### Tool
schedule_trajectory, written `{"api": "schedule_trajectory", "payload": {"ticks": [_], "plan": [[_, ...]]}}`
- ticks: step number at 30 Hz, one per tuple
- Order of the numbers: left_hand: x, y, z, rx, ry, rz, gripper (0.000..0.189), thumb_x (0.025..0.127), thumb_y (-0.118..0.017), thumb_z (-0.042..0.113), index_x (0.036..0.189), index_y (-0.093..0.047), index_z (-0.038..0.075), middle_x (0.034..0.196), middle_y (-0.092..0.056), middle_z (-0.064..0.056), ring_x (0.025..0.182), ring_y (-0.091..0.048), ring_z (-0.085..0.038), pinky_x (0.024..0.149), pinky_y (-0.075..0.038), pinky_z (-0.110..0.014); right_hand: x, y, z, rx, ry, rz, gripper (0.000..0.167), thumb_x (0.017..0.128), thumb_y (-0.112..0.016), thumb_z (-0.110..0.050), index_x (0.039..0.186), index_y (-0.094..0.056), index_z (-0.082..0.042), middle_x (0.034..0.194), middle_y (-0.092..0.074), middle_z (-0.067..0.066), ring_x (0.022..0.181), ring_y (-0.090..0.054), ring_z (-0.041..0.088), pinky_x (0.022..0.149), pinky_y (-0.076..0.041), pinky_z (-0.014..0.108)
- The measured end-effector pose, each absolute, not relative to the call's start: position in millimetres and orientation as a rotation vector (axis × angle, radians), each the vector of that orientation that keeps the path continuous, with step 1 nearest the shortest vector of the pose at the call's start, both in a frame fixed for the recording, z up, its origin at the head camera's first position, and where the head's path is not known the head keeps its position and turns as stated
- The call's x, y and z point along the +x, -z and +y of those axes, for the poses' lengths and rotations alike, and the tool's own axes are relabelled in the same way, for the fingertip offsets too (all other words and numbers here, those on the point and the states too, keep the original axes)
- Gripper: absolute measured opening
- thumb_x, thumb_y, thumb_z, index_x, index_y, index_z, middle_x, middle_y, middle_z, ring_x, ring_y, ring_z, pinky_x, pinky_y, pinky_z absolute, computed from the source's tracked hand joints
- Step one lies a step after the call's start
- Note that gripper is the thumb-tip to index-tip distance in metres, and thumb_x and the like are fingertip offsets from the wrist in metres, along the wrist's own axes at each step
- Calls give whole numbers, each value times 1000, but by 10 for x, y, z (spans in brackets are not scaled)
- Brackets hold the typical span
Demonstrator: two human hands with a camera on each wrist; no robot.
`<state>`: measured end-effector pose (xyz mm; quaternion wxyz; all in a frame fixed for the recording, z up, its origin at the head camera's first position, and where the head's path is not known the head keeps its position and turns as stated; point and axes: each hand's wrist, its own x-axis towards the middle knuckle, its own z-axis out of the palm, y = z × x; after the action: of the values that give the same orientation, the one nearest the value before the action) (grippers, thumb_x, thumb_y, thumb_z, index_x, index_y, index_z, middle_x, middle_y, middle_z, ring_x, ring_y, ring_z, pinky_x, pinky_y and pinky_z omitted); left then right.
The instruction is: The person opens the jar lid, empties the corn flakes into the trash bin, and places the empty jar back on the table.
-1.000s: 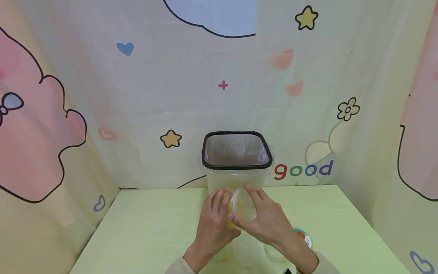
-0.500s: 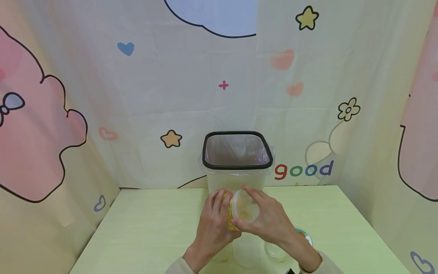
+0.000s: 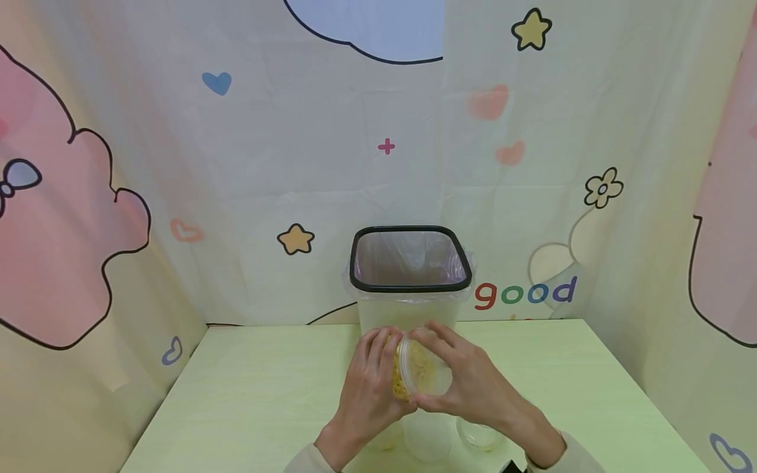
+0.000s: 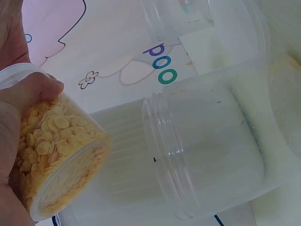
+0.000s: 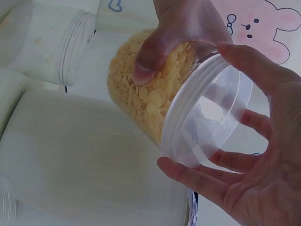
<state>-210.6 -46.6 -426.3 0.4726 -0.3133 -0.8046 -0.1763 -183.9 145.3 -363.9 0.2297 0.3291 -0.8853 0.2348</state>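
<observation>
In front of the bin (image 3: 408,288), left hand (image 3: 368,381) grips the flake jar (image 5: 136,106), likely light, slick; right hand (image 3: 479,378) rightly holds its lid (image 5: 211,117) rim.

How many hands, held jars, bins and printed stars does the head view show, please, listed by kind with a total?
Hands: 2 (left hand, right hand)
Held jars: 1 (jar of yellow flakes)
Bins: 1 (black-rimmed bin)
Printed stars: 2 (yellow star, orange star)
Total: 6

You've a clear jar (image 4: 70,181) of yellow flakes (image 5: 153,101), transl. lid (image 5: 207,113) on, tilted sideways btwn L hand (image 3: 372,378) & R hand (image 3: 470,378).
</observation>
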Motion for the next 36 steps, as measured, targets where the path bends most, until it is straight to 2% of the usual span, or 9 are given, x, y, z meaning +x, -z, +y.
{"api": "schedule_trajectory", "payload": {"ticks": [7, 15, 19, 22, 25, 28, 32, 36], "plan": [[-2109, 4273, -476, -770, 452, -1982, 114, 35, -97, 45, 131, -49, 4, 126, -56, -8, 117, -51, -27, 98, -50, -38, -1880, 3654, 1502, 1084, -531, -2379, 88, 62, -92, -35, 139, -50, -29, 146, -48, 12, 128, -55, 32, 91, -56, 49], [-2127, 4267, -489, -791, 468, -1964, 116, 34, -98, 40, 132, -48, 3, 126, -56, -9, 118, -53, -26, 105, -46, -42, -1872, 3645, 1537, 1227, -413, -2318, 106, 58, -94, -17, 148, -40, -24, 153, -39, 9, 141, -39, 33, 95, -55, 44], [-2131, 4269, -491, -784, 467, -1960, 115, 35, -97, 38, 132, -47, 3, 128, -56, -10, 119, -54, -25, 106, -45, -43, -1877, 3647, 1538, 1260, -344, -2275, 111, 54, -94, -10, 150, -39, -23, 156, -36, 10, 143, -36, 36, 98, -54, 46], [-2131, 4269, -492, -776, 456, -1965, 116, 35, -97, 39, 133, -47, 4, 129, -55, -10, 120, -53, -25, 106, -45, -42, -1875, 3650, 1542, 1250, -274, -2261, 115, 51, -96, -16, 151, -38, -23, 158, -34, 9, 144, -34, 37, 104, -49, 48], [-2127, 4262, -496, -769, 451, -1979, 117, 34, -98, 39, 134, -46, 5, 130, -55, -9, 121, -53, -25, 107, -44, -41, -1868, 3653, 1558, 1216, -253, -2280, 118, 52, -96, -31, 152, -35, -23, 162, -27, 7, 147, -28, 34, 112, -41, 47], [-2128, 4253, -499, -765, 451, -1982, 118, 34, -98, 39, 134, -46, 5, 130, -55, -10, 121, -52, -26, 106, -44, -41, -1867, 3645, 1574, 1206, -326, -2268, 110, 59, -92, -42, 152, -37, -19, 163, -23, 7, 149, -26, 29, 115, -38, 43], [-2137, 4243, -500, -759, 446, -1974, 117, 35, -98, 39, 134, -47, 4, 130, -55, -10, 120, -52, -27, 106, -44, -42, -1854, 3589, 1574, 1169, -484, -2192, 89, 73, -81, -46, 147, -43, -14, 160, -30, 10, 141, -39, 25, 103, -50, 42], [-2142, 4236, -501, -754, 447, -1973, 117, 35, -98, 39, 134, -47, 4, 131, -54, -10, 121, -52, -27, 107, -43, -42, -1790, 3513, 1525, 965, -614, -2261, 85, 78, -77, -47, 150, -40, -20, 156, -37, 8, 128, -54, 27, 92, -55, 46]]}}
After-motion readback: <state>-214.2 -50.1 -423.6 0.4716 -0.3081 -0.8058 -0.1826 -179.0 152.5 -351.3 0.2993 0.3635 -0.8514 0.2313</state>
